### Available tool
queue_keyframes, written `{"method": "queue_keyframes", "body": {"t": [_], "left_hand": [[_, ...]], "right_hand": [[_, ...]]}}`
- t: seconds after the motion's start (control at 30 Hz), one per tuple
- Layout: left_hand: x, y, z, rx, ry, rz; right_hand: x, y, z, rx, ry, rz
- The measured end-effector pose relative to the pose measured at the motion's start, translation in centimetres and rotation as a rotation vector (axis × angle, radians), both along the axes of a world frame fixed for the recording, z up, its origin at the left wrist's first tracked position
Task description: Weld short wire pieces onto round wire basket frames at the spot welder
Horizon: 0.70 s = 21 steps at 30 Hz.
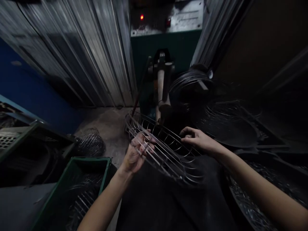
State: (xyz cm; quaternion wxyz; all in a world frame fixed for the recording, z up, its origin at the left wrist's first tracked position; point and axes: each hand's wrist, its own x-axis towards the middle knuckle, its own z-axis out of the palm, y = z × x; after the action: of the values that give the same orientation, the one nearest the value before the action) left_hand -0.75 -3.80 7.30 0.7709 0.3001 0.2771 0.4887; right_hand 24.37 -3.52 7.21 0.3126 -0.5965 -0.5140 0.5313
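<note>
A wire basket (166, 147) of thin metal rods is held tilted in front of the welding machine's arms. My left hand (137, 152) has its fingers curled around the rods on the basket's near left side. My right hand (196, 138) is closed in a pinch beside the basket's far right edge; whether a small wire sits between its fingertips cannot be made out. Just beyond the basket stand the machine's thick cylindrical electrode arms (161, 86), the lower one close to the basket's far rim.
A red light (141, 17) glows on the machine's panel. At left stand a green crate (107, 175) with wire pieces and a wire bundle (90, 142) on the floor. Wire rings (190, 78) hang at right, above a container of short metal pieces (257, 189).
</note>
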Motion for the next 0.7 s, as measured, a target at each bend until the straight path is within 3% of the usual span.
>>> {"method": "queue_keyframes", "body": {"t": [0.3, 0.47, 0.57, 0.7], "left_hand": [[3.7, 2.0, 5.6, -0.178, 0.064, 0.134], [4.2, 3.5, 7.3, -0.203, 0.047, 0.153], [4.1, 3.8, 6.5, -0.194, 0.012, 0.142], [4.4, 3.0, 2.6, -0.158, -0.029, 0.13]], "right_hand": [[2.5, 2.0, -0.7, -0.022, 0.227, -0.019], [3.1, 3.8, 1.6, 0.012, 0.332, -0.101], [3.3, 4.4, 3.0, 0.082, 0.289, -0.125], [3.0, 3.3, 2.3, 0.195, 0.117, -0.122]]}}
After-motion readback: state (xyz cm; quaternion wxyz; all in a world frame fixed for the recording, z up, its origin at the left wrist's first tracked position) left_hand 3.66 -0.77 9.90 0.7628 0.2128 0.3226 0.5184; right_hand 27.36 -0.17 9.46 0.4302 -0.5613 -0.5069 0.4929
